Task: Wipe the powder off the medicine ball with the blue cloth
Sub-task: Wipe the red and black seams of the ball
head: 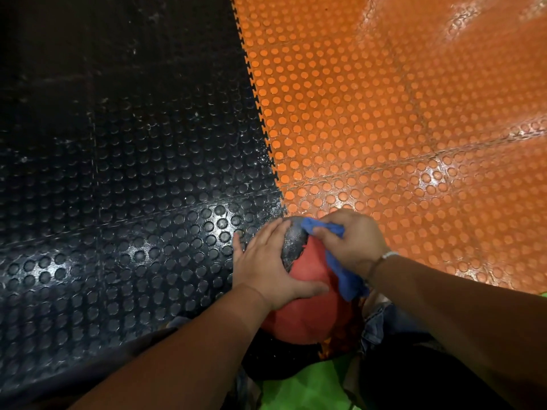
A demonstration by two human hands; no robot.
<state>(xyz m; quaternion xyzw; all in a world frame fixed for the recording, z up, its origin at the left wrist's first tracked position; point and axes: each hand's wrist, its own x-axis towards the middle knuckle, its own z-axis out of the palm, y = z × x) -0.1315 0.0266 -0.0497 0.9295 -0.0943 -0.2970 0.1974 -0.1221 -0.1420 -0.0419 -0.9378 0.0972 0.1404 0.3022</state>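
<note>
No text, label, brand or number can be read anywhere (the ball's dark panel shows only smears).

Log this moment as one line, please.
left hand rests on medicine ball | right hand grips blue cloth against it

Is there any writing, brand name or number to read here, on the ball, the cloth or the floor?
No readable text anywhere.
medicine ball: red and black panels, no print visible.
blue cloth: plain, no label showing.
black mat and orange mat: raised studs only.
wristband: too small to tell.
</note>
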